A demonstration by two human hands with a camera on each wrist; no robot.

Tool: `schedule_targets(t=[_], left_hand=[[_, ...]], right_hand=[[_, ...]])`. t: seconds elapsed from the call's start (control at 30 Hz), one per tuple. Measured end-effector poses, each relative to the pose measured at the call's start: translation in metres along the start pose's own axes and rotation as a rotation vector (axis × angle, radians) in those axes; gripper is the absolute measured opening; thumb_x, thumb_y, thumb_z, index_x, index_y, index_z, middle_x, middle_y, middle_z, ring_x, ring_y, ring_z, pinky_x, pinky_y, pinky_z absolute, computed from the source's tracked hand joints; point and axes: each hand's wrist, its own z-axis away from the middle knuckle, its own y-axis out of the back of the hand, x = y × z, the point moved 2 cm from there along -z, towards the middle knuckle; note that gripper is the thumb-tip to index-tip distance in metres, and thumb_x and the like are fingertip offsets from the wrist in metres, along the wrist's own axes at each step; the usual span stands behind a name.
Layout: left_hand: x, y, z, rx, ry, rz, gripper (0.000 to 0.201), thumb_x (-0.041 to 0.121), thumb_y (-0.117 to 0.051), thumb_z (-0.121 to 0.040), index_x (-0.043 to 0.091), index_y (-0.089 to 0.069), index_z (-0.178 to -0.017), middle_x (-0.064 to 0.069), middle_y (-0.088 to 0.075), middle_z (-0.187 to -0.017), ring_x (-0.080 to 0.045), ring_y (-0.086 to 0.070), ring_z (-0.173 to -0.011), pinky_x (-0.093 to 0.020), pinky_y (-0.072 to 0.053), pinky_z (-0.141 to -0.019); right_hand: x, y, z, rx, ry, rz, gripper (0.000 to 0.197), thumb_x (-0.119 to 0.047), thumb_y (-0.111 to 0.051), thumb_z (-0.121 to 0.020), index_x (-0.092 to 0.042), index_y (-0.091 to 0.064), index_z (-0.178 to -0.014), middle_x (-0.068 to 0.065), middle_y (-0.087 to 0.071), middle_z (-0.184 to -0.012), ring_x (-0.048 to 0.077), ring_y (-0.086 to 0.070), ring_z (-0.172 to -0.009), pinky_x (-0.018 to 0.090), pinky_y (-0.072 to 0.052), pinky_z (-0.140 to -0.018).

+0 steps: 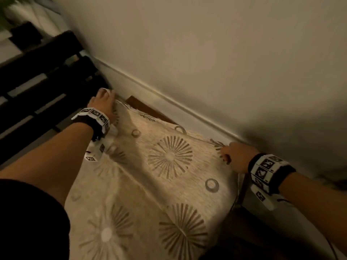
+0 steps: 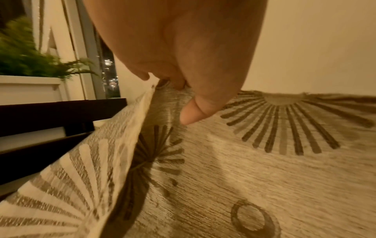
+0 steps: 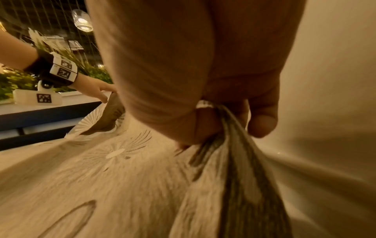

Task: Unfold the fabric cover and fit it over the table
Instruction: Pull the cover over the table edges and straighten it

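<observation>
A cream fabric cover with brown sunburst and ring prints lies spread over a low wooden table, of which only a far strip shows by the wall. My left hand pinches the cover's far left corner; in the left wrist view its fingers hold the hem of the cover. My right hand grips the far right edge, and the right wrist view shows a bunch of cover squeezed in its fist. The cloth is stretched between both hands.
A beige wall with a skirting board runs close behind the table. A dark slatted bench stands to the left. Behind it are a white planter with green plants and a window. A cable hangs at the right.
</observation>
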Motion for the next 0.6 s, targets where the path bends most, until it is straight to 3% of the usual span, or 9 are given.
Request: schedule_targets(t=[0.1,0.17,0.23,0.3,0.4,0.47,0.53,0.6], left_hand=[[0.031,0.006,-0.037,0.058,0.043,-0.082,0.098,0.030,-0.065,-0.082,0.011,0.001,-0.153,-0.013,-0.009,-0.160,-0.032,0.005,-0.148,-0.051,-0.008,-0.118],[0.049,0.007,-0.051,-0.020,0.078,-0.100,0.104,0.037,-0.067,-0.082,0.017,0.007,-0.153,-0.010,-0.001,-0.161,-0.032,0.009,-0.148,-0.054,0.000,-0.117],[0.066,0.004,-0.059,-0.130,0.072,-0.085,0.103,0.044,-0.065,-0.082,0.020,0.006,-0.153,-0.008,-0.002,-0.162,-0.034,0.004,-0.147,-0.057,-0.002,-0.117],[0.090,0.001,-0.056,-0.179,0.015,-0.059,0.094,0.044,-0.062,-0.084,0.019,-0.003,-0.152,-0.012,-0.015,-0.159,-0.038,-0.011,-0.145,-0.058,-0.015,-0.115],[0.157,0.005,-0.022,-0.135,-0.169,0.062,0.071,0.035,-0.057,-0.089,0.015,-0.024,-0.149,-0.015,-0.038,-0.148,-0.037,-0.036,-0.135,-0.052,-0.032,-0.108],[0.210,0.001,0.016,-0.258,-0.391,0.265,0.055,0.032,-0.058,-0.092,0.015,-0.043,-0.141,-0.009,-0.049,-0.141,-0.031,-0.045,-0.130,-0.042,-0.035,-0.107],[0.251,-0.007,0.056,-0.421,-0.598,0.363,0.055,0.045,-0.062,-0.089,0.028,-0.047,-0.139,0.003,-0.046,-0.138,-0.021,-0.044,-0.130,-0.040,-0.035,-0.108],[0.274,-0.021,0.081,-0.475,-0.699,0.300,0.067,0.056,-0.062,-0.084,0.035,-0.038,-0.143,0.004,-0.036,-0.150,-0.022,-0.036,-0.136,-0.042,-0.032,-0.110]], right_hand=[[0.025,-0.002,-0.011,0.071,-0.165,-0.004,0.027,-0.022,-0.046,-0.092,-0.023,-0.055,-0.118,0.007,-0.049,-0.123,0.028,-0.052,-0.109,0.031,-0.040,-0.080],[0.033,-0.008,-0.015,0.077,-0.241,0.065,0.036,-0.023,-0.045,-0.093,-0.019,-0.049,-0.129,0.011,-0.043,-0.134,0.031,-0.046,-0.121,0.036,-0.041,-0.091],[0.039,-0.016,-0.015,0.044,-0.264,0.130,0.041,-0.023,-0.049,-0.091,-0.018,-0.045,-0.132,0.013,-0.036,-0.140,0.034,-0.041,-0.126,0.041,-0.040,-0.098],[0.046,-0.027,-0.016,-0.027,-0.241,0.059,0.048,-0.025,-0.055,-0.086,-0.017,-0.044,-0.132,0.012,-0.034,-0.141,0.034,-0.042,-0.125,0.041,-0.041,-0.098],[0.049,-0.040,-0.015,-0.114,-0.192,-0.110,0.053,-0.030,-0.053,-0.088,-0.024,-0.040,-0.139,0.007,-0.041,-0.143,0.028,-0.045,-0.126,0.038,-0.042,-0.102],[0.044,-0.046,-0.013,-0.171,-0.169,-0.268,0.046,-0.023,-0.050,-0.091,-0.024,-0.044,-0.136,0.006,-0.049,-0.137,0.025,-0.050,-0.122,0.037,-0.043,-0.102],[0.038,-0.051,-0.012,-0.184,-0.139,-0.410,0.037,-0.011,-0.048,-0.091,-0.018,-0.053,-0.127,0.005,-0.056,-0.126,0.025,-0.054,-0.115,0.035,-0.045,-0.097],[0.034,-0.056,-0.011,-0.164,-0.127,-0.501,0.032,-0.006,-0.047,-0.089,-0.014,-0.056,-0.118,0.007,-0.059,-0.117,0.026,-0.056,-0.112,0.035,-0.046,-0.093]])
